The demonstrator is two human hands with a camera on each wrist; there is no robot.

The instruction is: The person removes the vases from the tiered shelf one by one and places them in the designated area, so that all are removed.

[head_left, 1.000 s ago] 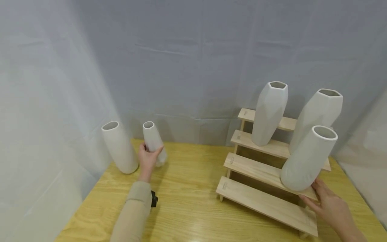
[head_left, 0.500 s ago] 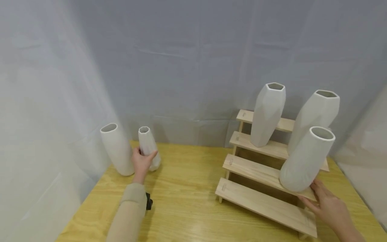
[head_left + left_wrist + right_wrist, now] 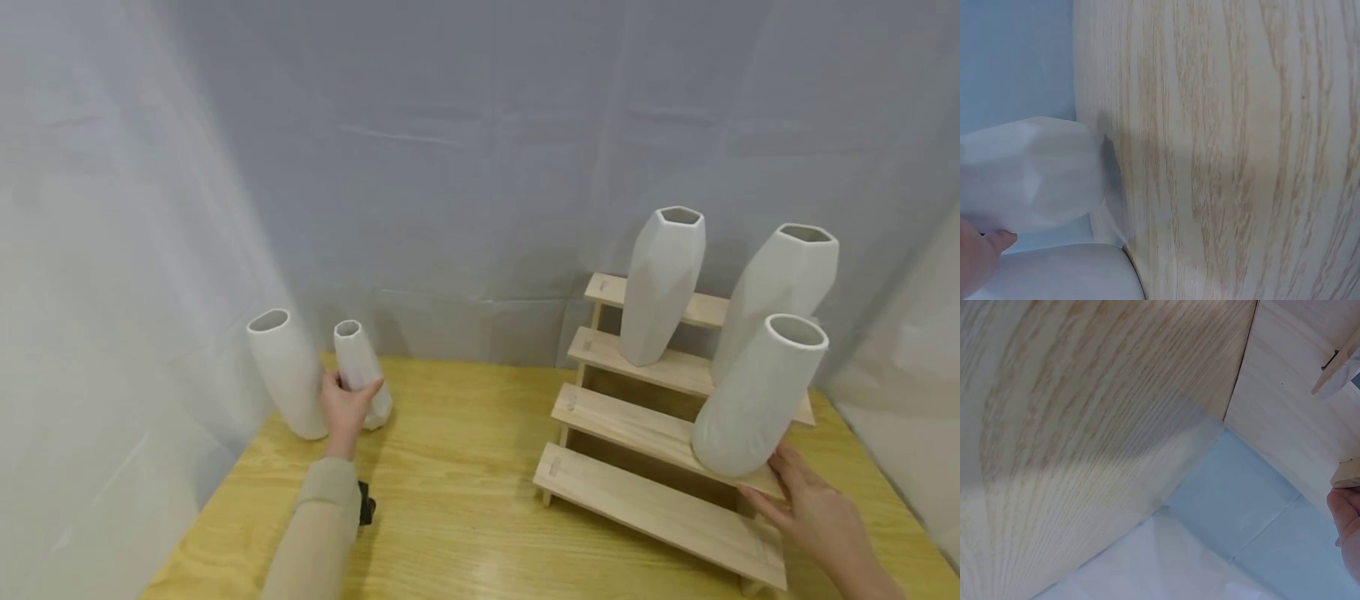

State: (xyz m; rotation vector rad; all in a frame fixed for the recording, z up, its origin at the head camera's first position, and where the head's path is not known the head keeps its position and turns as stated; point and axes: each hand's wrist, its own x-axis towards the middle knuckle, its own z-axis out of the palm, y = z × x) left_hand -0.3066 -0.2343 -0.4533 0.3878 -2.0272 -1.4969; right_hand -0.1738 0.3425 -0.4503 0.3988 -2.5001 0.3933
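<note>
On the left of the table, my left hand point(image 3: 347, 408) grips a small white faceted vase point(image 3: 357, 360) around its side. The left wrist view shows that faceted vase point(image 3: 1035, 175) with its base close to the wood; whether it touches I cannot tell. Just left of it stands a taller smooth white vase point(image 3: 288, 375). Over on the right, my right hand point(image 3: 821, 512) pinches the board end of a stepped wooden stand point(image 3: 660, 512). A round-mouthed white vase point(image 3: 757, 400) stands on that board, beside the fingers. In the right wrist view my right hand point(image 3: 1349, 528) is partly cut off.
Two faceted white vases, one left point(image 3: 663, 287) and one right point(image 3: 783, 287), stand higher on the stand. Its lowest board point(image 3: 652, 508) faces me. Light cloth point(image 3: 487, 167) hangs behind and at both sides of the yellow wooden table point(image 3: 450, 500).
My left hand has moved left and nearer to me with the small vase, bringing it closer to the tall smooth vase. The right hand has kept its hold on the stand.
</note>
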